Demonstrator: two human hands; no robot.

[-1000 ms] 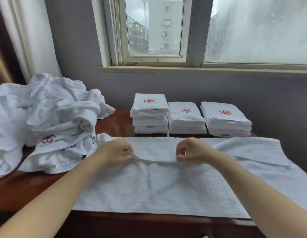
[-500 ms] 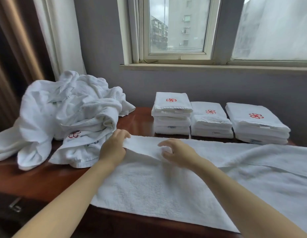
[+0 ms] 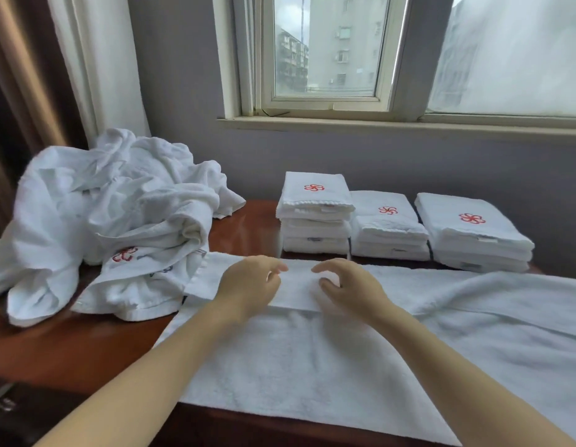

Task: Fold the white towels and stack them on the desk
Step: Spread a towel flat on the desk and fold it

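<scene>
On the desk (image 3: 86,343) under the window (image 3: 325,50), left hand (image 3: 251,285) and right hand (image 3: 351,290) over the turned-over edge of the towel (image 3: 312,359), fingers (image 3: 335,266) loosely curled, gripping nothing, probably to flatten that crease.

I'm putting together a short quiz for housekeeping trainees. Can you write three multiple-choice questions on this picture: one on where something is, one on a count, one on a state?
1. Where is the heap of unfolded towels?
A) left of the spread towel
B) on the windowsill
C) on the floor

2. How many stacks of folded towels stand at the back of the desk?
A) two
B) three
C) five

3. How does the spread towel lie?
A) rolled into a tube
B) flat, its far edge folded over toward the person
C) hanging from a hook

Answers: 1 A, the heap sits on the desk's left end; 2 B, three stacks stand side by side; 3 B, a folded strip runs along its far side.
</scene>
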